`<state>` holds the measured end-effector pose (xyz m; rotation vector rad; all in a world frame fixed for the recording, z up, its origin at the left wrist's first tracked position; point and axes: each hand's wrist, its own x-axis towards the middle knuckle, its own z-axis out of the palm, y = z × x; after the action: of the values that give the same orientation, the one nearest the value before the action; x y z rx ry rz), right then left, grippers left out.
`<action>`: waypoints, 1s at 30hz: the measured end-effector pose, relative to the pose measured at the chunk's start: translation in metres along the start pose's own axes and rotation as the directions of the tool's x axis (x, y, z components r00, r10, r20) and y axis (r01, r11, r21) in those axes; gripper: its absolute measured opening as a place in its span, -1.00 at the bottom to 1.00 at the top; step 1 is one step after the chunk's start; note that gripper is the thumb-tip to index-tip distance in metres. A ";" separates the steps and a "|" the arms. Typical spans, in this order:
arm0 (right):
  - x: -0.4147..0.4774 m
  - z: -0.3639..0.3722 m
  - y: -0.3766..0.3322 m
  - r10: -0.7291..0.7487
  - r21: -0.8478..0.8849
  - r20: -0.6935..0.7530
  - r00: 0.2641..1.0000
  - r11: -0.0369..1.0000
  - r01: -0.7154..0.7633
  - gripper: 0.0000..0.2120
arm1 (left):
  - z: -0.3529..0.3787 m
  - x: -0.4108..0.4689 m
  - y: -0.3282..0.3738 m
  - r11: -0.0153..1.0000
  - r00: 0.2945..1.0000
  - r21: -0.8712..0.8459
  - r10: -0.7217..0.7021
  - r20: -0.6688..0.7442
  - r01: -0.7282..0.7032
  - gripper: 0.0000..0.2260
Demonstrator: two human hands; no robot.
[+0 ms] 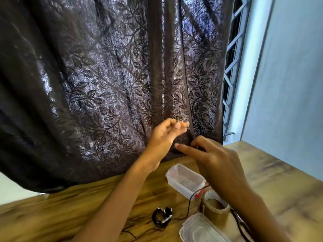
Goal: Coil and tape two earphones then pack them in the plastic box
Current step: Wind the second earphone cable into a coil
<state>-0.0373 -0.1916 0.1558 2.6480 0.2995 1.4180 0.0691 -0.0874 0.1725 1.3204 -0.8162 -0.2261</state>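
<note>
Both hands are raised in front of the dark curtain. My left hand (166,132) pinches a thin black earphone cable (189,205) between thumb and fingertips. My right hand (212,159) is just below and to the right, fingers curled round the same cable, index finger stretched out. The cable is hard to see against the curtain; its lower part, with a red piece, trails down to the table. A second earphone (161,217) lies coiled on the wood. The open plastic box (185,180) stands behind it, and its lid (201,229) lies near the front edge.
A brown tape roll (215,210) stands between the box and the lid. Dark scissor-like handles (242,224) lie under my right forearm. The curtain (104,84) hangs over the wooden table's (70,215) far edge. A wall and a window grille are at the right.
</note>
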 end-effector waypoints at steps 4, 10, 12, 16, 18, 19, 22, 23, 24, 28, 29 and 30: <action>0.028 -0.010 0.019 0.015 0.131 -0.079 0.997 0.991 -0.005 -0.81 | 0.006 -0.001 0.000 0.999 0.995 0.046 -0.033 0.092 0.029 -0.84; 0.055 -0.017 0.050 0.063 0.478 -0.074 0.995 0.878 -0.021 -0.95 | 0.011 -0.009 0.017 0.999 0.979 -0.031 -0.014 0.206 0.021 -0.72; 0.060 -0.013 0.059 0.117 0.612 -0.050 0.992 0.788 -0.062 -0.94 | 0.014 -0.012 0.023 0.997 0.978 -0.071 -0.011 0.209 0.026 -0.71; 0.061 0.002 0.066 0.221 0.765 0.003 0.975 0.628 -0.145 -0.91 | 0.021 -0.010 0.033 0.996 0.985 -0.086 -0.018 0.174 0.033 -0.69; 0.057 0.008 0.065 0.243 0.794 0.004 0.970 0.589 -0.151 -0.88 | 0.024 -0.009 0.035 0.999 0.991 -0.033 -0.010 0.134 0.014 -0.68; 0.056 0.009 0.063 0.247 0.804 0.005 0.969 0.575 -0.150 -0.88 | 0.025 -0.009 0.034 1.000 0.994 -0.004 -0.004 0.111 0.004 -0.72; 0.050 0.013 0.057 0.259 0.831 0.025 0.966 0.532 -0.164 -0.88 | 0.025 -0.008 0.029 0.999 0.999 0.030 0.010 0.042 -0.011 -0.87; 0.048 0.014 0.055 0.262 0.835 0.028 0.965 0.525 -0.167 -0.88 | 0.024 -0.008 0.027 0.999 1.000 0.044 0.005 0.015 -0.006 -0.89; 0.047 0.015 0.053 0.265 0.837 0.027 0.964 0.522 -0.167 -0.89 | 0.023 -0.008 0.026 0.998 1.000 0.058 -0.003 -0.009 0.004 -0.91; 0.041 0.015 0.046 0.273 0.854 0.040 0.961 0.489 -0.174 -0.92 | 0.024 -0.011 0.025 0.997 0.998 0.073 -0.025 -0.051 0.029 -0.93; 0.040 0.014 0.045 0.271 0.862 0.055 0.961 0.473 -0.183 -0.91 | 0.025 -0.012 0.025 0.996 0.998 0.083 -0.020 -0.054 0.025 -0.92; 0.039 0.013 0.044 0.265 0.872 0.073 0.962 0.450 -0.190 -0.91 | 0.024 -0.013 0.026 0.996 0.999 0.083 -0.015 -0.051 0.019 -0.91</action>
<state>0.0000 -0.2257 0.1891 3.5543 0.9536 1.7913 0.0364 -0.0914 0.1912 1.4067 -0.7790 -0.1725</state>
